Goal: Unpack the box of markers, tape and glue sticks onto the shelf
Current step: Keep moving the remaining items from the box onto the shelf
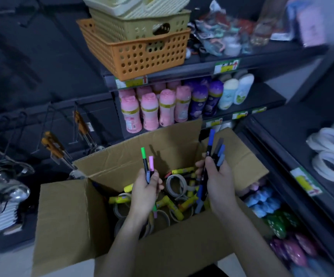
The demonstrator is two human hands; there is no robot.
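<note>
An open cardboard box stands on the floor below me. Inside lie yellow glue sticks, rolls of tape and loose markers. My left hand grips a few markers with green, pink and blue caps, held upright over the box. Over the box's right side my right hand holds a bunch of blue and grey markers, tips pointing up.
A dark shelf on the right carries white tape rolls. Ahead, shelves hold pink, purple and white bottles and stacked plastic baskets. Tools hang on hooks at the left. Coloured items fill the low right shelf.
</note>
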